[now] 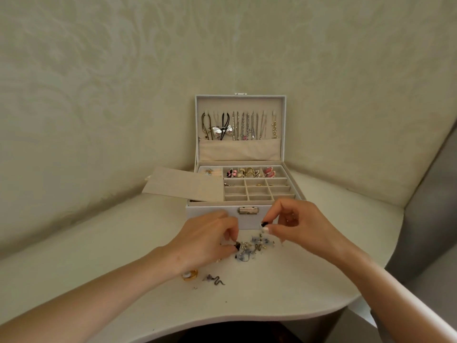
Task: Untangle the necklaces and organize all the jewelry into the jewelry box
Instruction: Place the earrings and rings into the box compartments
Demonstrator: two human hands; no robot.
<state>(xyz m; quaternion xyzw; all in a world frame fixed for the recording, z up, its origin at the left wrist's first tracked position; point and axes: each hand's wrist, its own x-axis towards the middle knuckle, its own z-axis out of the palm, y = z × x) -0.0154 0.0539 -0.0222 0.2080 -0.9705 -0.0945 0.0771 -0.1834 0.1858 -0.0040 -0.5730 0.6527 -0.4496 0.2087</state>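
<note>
Left hand (207,241) pinches a dark piece (237,246) — right hand (296,224), a pale piece (263,226)

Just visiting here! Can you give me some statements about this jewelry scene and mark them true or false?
1. The jewelry box stands open on the table. True.
2. Necklaces hang inside its lid. True.
3. Both hands lie flat and empty. False: the left hand pinches at the loose pile, and the right hand pinches a small piece above it.
4. All jewelry is already in the box. False: the pile, a gold ring and a snake-shaped piece lie on the table.
</note>
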